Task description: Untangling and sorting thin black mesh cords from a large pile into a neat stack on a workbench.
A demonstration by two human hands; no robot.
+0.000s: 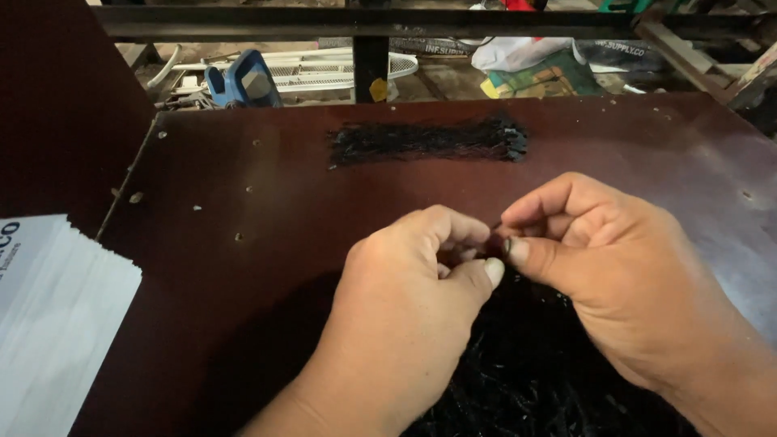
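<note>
Both hands are meeting at the centre of the frame over a dark brown board (243, 267). The left hand (405, 283) and the right hand (599, 251) are each pinching 1 small dark piece (492, 243) between thumb and forefinger, fingertips nearly touching. A loose pile of black strands (526, 372) is lying beneath them, lower centre. A tidy black bundle (425, 142) is lying upper centre; white paper sheets (57, 324) are sitting lower left.
</note>
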